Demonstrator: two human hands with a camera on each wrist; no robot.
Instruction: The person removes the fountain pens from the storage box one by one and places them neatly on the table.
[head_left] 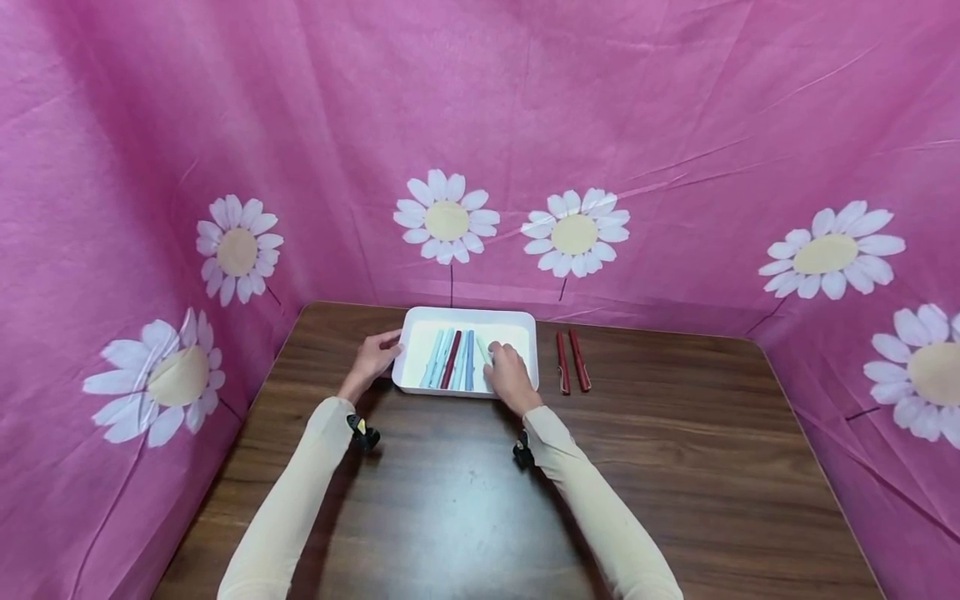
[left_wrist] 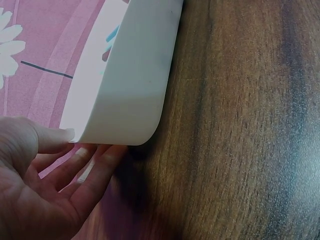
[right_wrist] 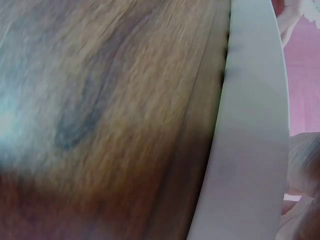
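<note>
A white tray (head_left: pixel 471 314) lies near the table's back edge, with several pens side by side in it: light blue pens (head_left: pixel 441 358), a dark red pen (head_left: pixel 451 360) and a blue pen (head_left: pixel 469 360). My left hand (head_left: pixel 372 358) grips the tray's left end; in the left wrist view the thumb lies on the rim and the fingers are against the outside. Inside the tray's right part, my right hand (head_left: pixel 510 375) pinches a pale green pen (head_left: pixel 483 350), whose lower part the hand hides. The right wrist view shows mostly the tray's front wall (right_wrist: pixel 250 125).
Two dark red pens, a left one (head_left: pixel 563 363) and a right one (head_left: pixel 580 361), lie on the wooden table (head_left: pixel 675 433) right of the tray. A pink cloth (head_left: pixel 510 100) with daisies hangs behind and along the sides.
</note>
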